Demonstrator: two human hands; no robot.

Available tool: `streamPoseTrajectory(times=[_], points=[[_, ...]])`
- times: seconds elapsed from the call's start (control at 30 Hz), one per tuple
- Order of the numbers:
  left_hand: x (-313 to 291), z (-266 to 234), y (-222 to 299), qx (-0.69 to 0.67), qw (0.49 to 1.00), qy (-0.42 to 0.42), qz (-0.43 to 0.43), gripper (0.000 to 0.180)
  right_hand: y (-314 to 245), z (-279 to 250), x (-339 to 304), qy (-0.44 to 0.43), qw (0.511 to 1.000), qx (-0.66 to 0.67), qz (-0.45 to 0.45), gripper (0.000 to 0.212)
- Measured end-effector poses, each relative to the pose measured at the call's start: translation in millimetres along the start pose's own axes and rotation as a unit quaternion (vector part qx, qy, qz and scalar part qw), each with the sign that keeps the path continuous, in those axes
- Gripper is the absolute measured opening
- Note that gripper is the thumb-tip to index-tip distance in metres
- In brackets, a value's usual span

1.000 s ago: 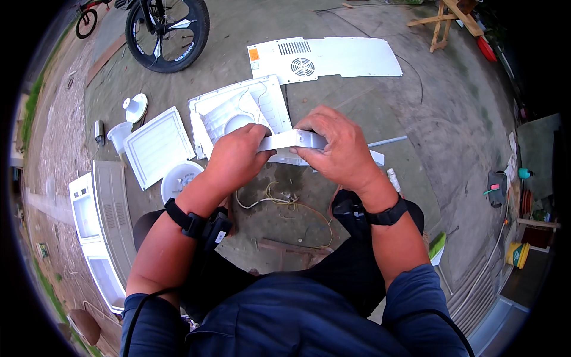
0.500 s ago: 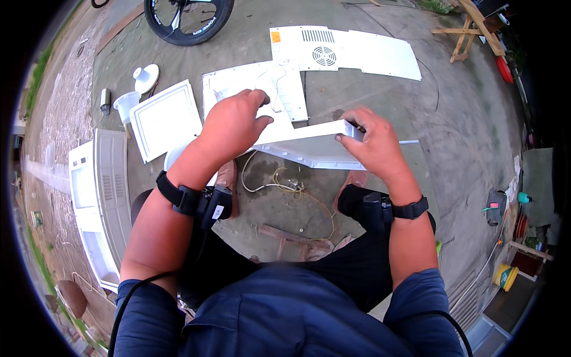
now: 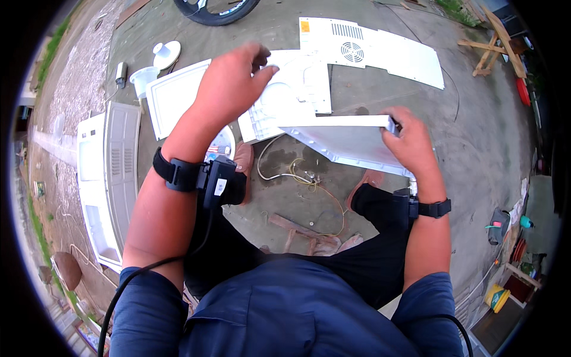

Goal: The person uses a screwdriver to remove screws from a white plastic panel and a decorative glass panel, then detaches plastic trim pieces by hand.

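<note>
My right hand [image 3: 409,140] grips the right end of a white plastic panel [image 3: 357,141], thumb on the near side and fingers over its top edge. The panel is tilted up above the ground, its ribbed lower edge toward me. To the left, my left hand [image 3: 233,80] is raised with thumb and curled fingers apart, holding nothing I can see. Beneath and beside it lie a white moulded piece with a round recess [image 3: 276,95] and a flat white panel [image 3: 321,89]. My left forearm partly covers a framed white panel [image 3: 172,98].
A vented white sheet [image 3: 389,53] lies farther off, near a wheel [image 3: 220,15]. On the left are a clear plastic tub [image 3: 144,77], a white round-based part [image 3: 166,55] and a long white housing [image 3: 122,149]. Between my feet are loose wires [image 3: 303,172] and a small wooden stool [image 3: 297,229].
My left hand has moved up and away from the panel. The right hand has shifted right with the panel, and the piece with the round recess now shows. The whole view has shifted slightly.
</note>
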State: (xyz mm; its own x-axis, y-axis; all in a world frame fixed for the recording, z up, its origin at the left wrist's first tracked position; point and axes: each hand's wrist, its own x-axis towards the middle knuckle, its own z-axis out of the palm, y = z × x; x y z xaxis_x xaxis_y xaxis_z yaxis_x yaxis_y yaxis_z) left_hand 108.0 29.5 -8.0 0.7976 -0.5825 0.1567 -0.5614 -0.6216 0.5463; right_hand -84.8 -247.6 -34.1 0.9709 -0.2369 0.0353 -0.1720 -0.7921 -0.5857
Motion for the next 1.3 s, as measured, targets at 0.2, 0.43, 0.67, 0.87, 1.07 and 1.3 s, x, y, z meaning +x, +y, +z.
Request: streamPoseTrajectory(times=[0.2, 0.43, 0.67, 0.87, 1.07, 1.3], points=[[3, -88, -40, -0.205, 0.965, 0.152, -0.053, 0.041, 24, 1, 3, 0.007, 0.998, -0.053, 0.019, 0.024], [-82, -133, -135, -0.284, 0.901, 0.188, -0.268, 0.046, 19, 7, 3, 0.039, 0.998, -0.035, 0.041, 0.021], [-196, -2, -239, -0.327, 0.785, 0.022, -0.526, 0.038, 33, 9, 1, 0.018, 0.994, -0.046, 0.099, 0.018], [-225, 89, -260, -0.298, 0.78, -0.083, -0.544, 0.047, 32, 15, -2, -0.008, 0.991, -0.036, 0.132, 0.015], [-211, 129, -295, -0.282, 0.791, -0.135, -0.527, 0.051, 21, 21, 6, -0.018, 0.986, 0.005, 0.164, 0.012], [-184, 163, -325, -0.315, 0.739, -0.169, -0.571, 0.064, -2, 28, 19, -0.046, 0.984, 0.003, 0.173, 0.014]])
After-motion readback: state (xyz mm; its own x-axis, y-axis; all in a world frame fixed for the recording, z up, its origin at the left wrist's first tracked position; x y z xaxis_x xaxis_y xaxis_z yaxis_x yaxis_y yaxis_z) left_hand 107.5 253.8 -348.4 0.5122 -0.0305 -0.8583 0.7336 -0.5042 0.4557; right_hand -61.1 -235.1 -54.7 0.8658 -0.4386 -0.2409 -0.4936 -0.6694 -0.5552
